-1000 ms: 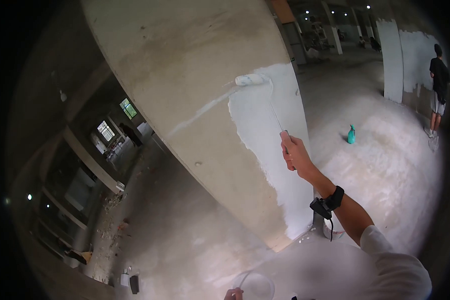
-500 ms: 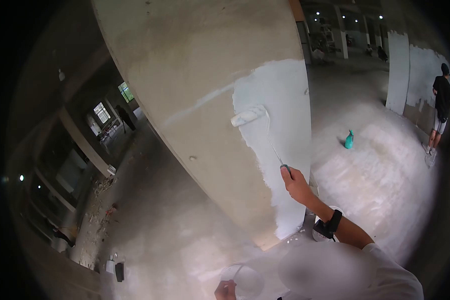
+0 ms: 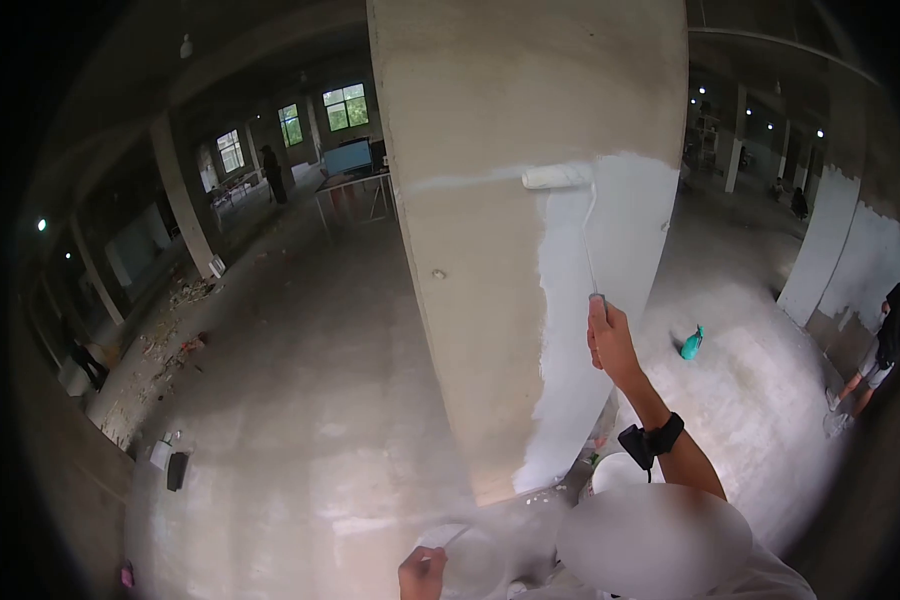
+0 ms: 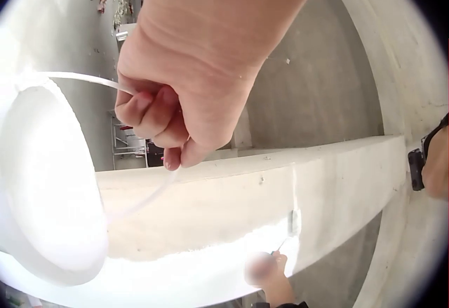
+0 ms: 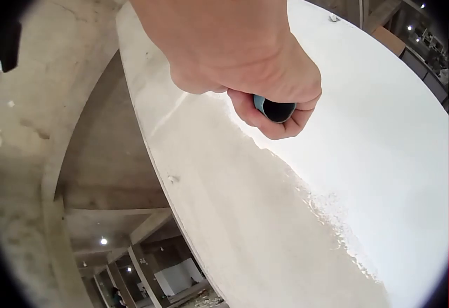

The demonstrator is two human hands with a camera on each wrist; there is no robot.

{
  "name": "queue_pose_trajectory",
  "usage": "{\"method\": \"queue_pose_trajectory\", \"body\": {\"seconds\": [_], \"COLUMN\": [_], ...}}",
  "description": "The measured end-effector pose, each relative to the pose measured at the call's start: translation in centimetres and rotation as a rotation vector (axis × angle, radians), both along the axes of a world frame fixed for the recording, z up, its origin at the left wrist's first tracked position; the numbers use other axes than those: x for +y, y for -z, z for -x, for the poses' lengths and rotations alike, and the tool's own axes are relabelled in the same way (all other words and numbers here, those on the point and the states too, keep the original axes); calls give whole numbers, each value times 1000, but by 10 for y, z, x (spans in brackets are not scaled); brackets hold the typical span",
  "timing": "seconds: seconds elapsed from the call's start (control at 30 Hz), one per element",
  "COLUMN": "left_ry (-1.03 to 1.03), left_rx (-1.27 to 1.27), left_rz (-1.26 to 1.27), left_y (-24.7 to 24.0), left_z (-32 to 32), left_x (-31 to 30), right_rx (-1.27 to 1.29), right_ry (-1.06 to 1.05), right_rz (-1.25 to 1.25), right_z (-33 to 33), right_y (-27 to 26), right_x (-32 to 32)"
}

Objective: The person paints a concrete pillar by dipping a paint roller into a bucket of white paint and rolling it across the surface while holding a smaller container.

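My right hand (image 3: 615, 343) grips the handle of a paint roller (image 3: 558, 177). The roller's white sleeve lies against the pillar (image 3: 480, 330), near the top of the wet white paint and beside a thin white stripe running left. In the right wrist view the fingers of this hand (image 5: 245, 63) curl round the dark end of the roller handle (image 5: 274, 109). Low in the head view my left hand (image 3: 422, 573) holds a white bucket (image 4: 49, 182) by its thin bail handle (image 4: 77, 77). The bucket hangs beside that hand (image 4: 182, 98).
A second white bucket (image 3: 622, 472) stands at the pillar's foot, partly hidden by my arm. On the floor to the right is a green spray bottle (image 3: 692, 343). A person (image 3: 895, 330) bends by a part-painted wall at far right. Rubble (image 3: 175, 350) lies on the left.
The roller went down along the paint's left edge, then back up to its top. My view has turned, so the pillar stands more upright and farther right. Both hands keep their holds.
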State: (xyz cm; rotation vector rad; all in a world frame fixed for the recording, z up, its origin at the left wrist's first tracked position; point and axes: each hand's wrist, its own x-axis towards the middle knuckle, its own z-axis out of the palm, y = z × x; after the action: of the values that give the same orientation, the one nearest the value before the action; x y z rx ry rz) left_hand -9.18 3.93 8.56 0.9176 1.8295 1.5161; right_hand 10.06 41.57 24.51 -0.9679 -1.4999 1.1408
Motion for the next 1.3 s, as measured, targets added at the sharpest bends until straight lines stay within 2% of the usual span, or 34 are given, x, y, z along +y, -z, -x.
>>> {"method": "queue_pose_trajectory", "body": {"seconds": [0.1,0.17,0.27,0.37,0.47,0.6,0.67,0.77,0.87,1.0,1.17,1.3], "left_ry": [-11,-20,-86,-113,-158,-168,-170,-186,-243,-257,-261,-281], "left_rx": [29,65,-91,-46,-71,-116,-118,-61,-82,-55,18,44], "left_rz": [-38,-68,88,126,64,109,126,198,215,325,438,434], "left_y": [16,26,24,14,8,-2,0,3,5,15,10,5], "left_z": [5,10,17,22,22,20,17,12,7,6,1,-9], "left_x": [-15,-22,-30,-36,-42,-47,-49,-56,-63,-68,-51,-21], "right_rx": [13,-21,-122,-139,-184,-289,-448,-414,-295,-208,-59,27], "right_ry": [-3,6,56,30,-7,-109,45,11,1,-34,-162,-218], "right_rz": [40,81,185,240,307,588,487,579,691,766,731,646], "right_z": [6,5,-5,-17,-22,-43,-44,-56,-64,-65,-53,-59], "right_y": [24,67,135,198,219,254,268,293,306,297,266,237], "right_x": [-8,-15,-28,-32,-56,-64,-71,-77,-84,-87,-75,-75]}}
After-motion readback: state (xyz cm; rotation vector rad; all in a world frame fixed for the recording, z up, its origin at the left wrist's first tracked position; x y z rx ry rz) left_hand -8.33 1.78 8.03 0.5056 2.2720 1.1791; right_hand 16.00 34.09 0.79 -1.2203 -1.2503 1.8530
